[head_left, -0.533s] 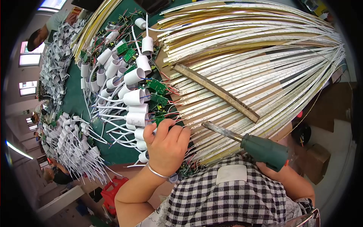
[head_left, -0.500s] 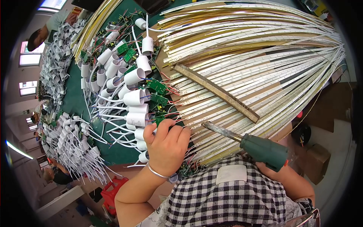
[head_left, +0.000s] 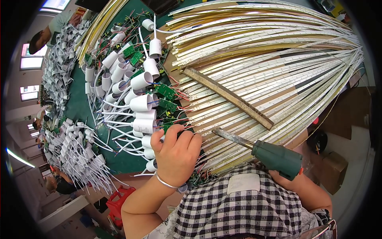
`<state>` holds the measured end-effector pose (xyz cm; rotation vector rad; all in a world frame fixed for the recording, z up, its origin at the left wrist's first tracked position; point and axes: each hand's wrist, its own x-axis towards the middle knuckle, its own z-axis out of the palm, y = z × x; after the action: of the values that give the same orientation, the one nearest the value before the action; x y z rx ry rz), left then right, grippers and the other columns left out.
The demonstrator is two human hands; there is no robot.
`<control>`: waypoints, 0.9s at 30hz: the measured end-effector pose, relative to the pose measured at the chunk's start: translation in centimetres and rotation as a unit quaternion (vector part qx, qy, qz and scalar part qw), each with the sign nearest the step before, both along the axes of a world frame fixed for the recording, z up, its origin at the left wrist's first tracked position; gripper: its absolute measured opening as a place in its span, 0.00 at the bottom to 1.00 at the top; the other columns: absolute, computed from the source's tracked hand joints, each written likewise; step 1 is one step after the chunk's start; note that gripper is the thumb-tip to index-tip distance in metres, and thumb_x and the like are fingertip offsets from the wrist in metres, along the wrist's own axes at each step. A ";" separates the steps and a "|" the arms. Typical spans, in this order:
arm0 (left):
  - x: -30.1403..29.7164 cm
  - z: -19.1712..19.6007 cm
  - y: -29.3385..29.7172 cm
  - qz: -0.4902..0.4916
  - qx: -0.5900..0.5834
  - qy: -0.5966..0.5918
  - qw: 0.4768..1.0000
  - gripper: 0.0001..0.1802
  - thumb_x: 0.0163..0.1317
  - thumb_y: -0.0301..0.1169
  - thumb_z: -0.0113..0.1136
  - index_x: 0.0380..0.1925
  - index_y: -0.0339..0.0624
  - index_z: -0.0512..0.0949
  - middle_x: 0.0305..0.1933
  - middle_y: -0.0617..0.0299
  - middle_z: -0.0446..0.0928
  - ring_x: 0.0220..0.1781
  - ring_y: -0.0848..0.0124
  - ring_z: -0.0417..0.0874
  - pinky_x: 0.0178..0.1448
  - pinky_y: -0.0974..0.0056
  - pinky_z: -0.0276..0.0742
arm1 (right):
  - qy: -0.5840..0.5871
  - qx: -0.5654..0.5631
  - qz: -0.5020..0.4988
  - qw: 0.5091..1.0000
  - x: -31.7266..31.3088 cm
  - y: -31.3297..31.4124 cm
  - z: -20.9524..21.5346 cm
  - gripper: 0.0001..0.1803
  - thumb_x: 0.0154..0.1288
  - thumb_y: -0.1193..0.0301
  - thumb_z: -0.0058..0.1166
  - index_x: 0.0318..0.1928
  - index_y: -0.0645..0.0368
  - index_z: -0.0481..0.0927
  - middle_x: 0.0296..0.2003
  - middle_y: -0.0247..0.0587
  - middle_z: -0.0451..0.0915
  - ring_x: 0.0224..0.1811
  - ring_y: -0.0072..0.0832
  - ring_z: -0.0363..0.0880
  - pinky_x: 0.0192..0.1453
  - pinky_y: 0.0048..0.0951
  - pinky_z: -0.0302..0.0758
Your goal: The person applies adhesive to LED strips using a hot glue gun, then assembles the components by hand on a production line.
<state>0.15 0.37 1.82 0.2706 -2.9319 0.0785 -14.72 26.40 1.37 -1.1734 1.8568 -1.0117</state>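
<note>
We are taking the wooden bar [head_left: 229,97] as our landmark; it is lying slantwise across a fan of white LED strips [head_left: 318,73]. The strips, the pieces being worked on, are running beneath the bar and bunching together at their far ends to its right. To the left of the bar we are noting green circuit boards [head_left: 165,91], red and white lead wires [head_left: 184,94] reaching the strip ends, and white cylindrical housings [head_left: 141,102] lying beyond the boards.

We are recording 2 hands. The left hand [head_left: 177,157] is resting below and left of the bar, over the row of wires and strip ends; its fingers are curling downward, and we are unable to tell whether a wire is being pinched, the fingertips being hidden. The right hand [head_left: 284,182], below and right of the bar, is holding a green-handled soldering iron [head_left: 278,159], though the handle is covering most of the grip. The iron's metal tip is pointing left, on the near side of the bar, just beside the left hand; contact with a strip is not showing clearly.

We are judging the step in hand to be soldering at the wire-to-strip joints. In our assessment, the next move is calling for a steady wire end and careful tip placement, clear of the fingers.
</note>
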 end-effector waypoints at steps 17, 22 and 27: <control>-0.3 -0.1 0.0 -0.002 0.015 -0.001 1.000 0.06 0.45 0.32 0.61 0.26 0.53 0.77 0.29 0.71 0.72 0.47 0.71 0.74 0.59 0.55 0.52 | 0.043 -0.016 0.006 0.999 0.1 0.2 -0.5 0.20 0.53 0.71 0.60 0.49 0.59 0.78 0.45 0.40 0.81 0.49 0.38 0.80 0.59 0.36 0.73; -0.3 -0.2 0.0 0.000 0.018 -0.002 1.000 0.06 0.46 0.32 0.60 0.27 0.53 0.77 0.30 0.71 0.73 0.48 0.71 0.74 0.59 0.54 0.53 | 0.070 -0.031 0.052 0.996 0.0 -0.2 -1.1 0.23 0.54 0.70 0.62 0.52 0.60 0.75 0.46 0.38 0.81 0.49 0.35 0.80 0.58 0.32 0.73; -0.1 -0.3 -0.1 -0.001 0.017 -0.002 1.000 0.06 0.46 0.32 0.60 0.27 0.52 0.78 0.30 0.71 0.73 0.48 0.71 0.74 0.59 0.54 0.53 | 0.000 -0.016 0.021 1.000 0.7 -0.1 -1.8 0.22 0.54 0.69 0.62 0.51 0.59 0.76 0.46 0.37 0.81 0.49 0.32 0.80 0.58 0.30 0.73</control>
<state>0.08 0.32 1.53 0.2734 -2.9405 0.0283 -14.00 26.29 -0.45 -1.2255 1.8143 -1.0223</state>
